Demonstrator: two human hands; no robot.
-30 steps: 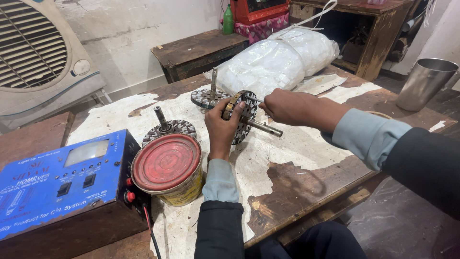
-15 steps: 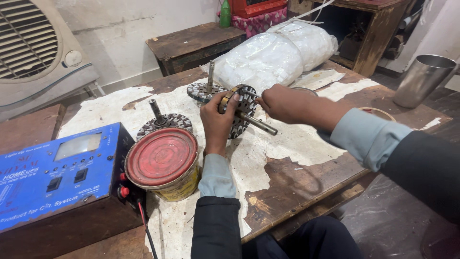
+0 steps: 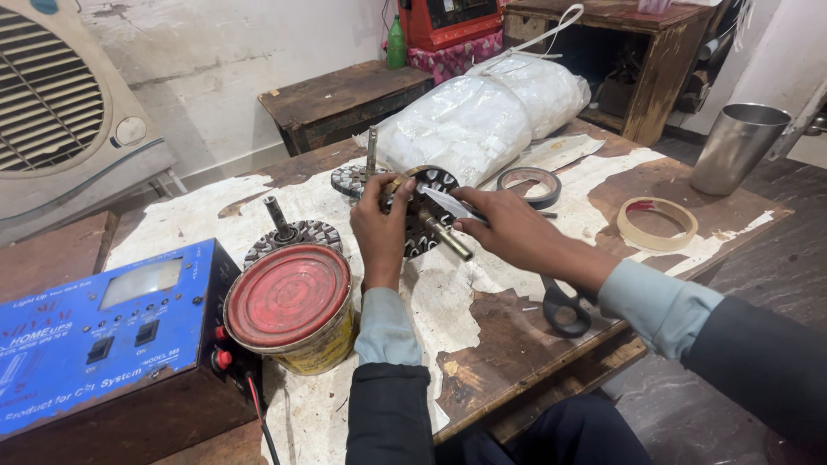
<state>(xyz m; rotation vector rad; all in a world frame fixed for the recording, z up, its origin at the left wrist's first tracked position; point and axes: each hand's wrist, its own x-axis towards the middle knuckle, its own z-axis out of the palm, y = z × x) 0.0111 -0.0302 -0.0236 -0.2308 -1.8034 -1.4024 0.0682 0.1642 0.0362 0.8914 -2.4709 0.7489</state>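
The stator point(image 3: 424, 211) is a round, dark metal core with slotted teeth round its rim and a brass-tipped shaft point(image 3: 448, 237) poking out of its middle toward the person; it is held on edge near the centre of the table point(image 3: 482, 336), tilted, just in front of a big white plastic bundle point(image 3: 465, 120). The left hand point(image 3: 381, 228) comes up from below, wrist straight, fingers curled round the stator's left rim and gripping it firmly. The right hand point(image 3: 508, 228) reaches in from the right, forearm low across the table, fingers pinched tight on a thin white strip point(image 3: 446, 203) whose pointed end lies against the stator's face. Two more stators point(image 3: 293, 234) stand flat on the table to the left, shafts upright. Nearer the person sits a yellow tin with a red lid point(image 3: 291, 303), touching a blue electrical box point(image 3: 95, 327). Scissors point(image 3: 564, 308) lie under the right forearm, partly hidden. Two tape rolls rest to the right, a dark one point(image 3: 529, 184) and a pale one point(image 3: 657, 223), and a steel cup point(image 3: 737, 146) stands beyond the table corner.
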